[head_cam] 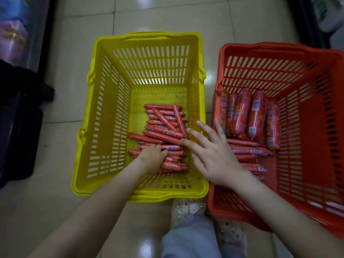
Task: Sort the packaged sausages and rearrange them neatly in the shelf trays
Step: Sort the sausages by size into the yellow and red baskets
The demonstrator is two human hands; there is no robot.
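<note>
Floor tiles [78, 30], sausages [164, 127] in yellow basket [149, 35]

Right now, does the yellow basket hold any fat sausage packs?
No, the yellow basket holds only thin sausages; fat packs are in the red basket.

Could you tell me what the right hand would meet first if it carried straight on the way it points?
Probably the thin sausages piled in the yellow basket: the open right hand points up-left at them, though depth is unclear.
</note>
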